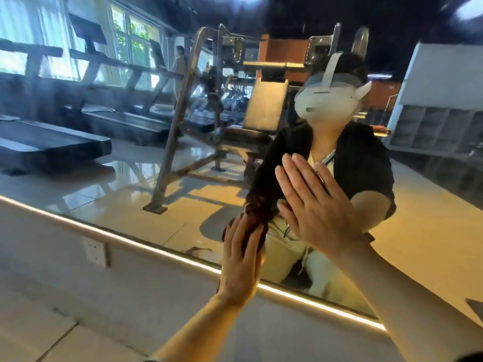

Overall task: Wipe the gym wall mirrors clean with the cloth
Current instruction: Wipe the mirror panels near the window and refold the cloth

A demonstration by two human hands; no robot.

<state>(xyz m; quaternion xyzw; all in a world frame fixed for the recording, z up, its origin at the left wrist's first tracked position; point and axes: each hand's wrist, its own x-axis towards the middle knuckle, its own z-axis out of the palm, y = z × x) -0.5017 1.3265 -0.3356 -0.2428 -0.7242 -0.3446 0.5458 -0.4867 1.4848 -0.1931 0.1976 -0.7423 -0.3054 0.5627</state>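
Both hands [241, 259] flat on cloth [257, 205] vs mirror [130, 152], wall socket [95, 250] below.

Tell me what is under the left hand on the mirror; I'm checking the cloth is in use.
A dark brown cloth lies under the left hand, pressed flat-fingered against the mirror. Its upper part shows; the part beneath the palm is hidden.

White wall [162, 291] (socketed [96, 251]); lit strip [146, 246] above.
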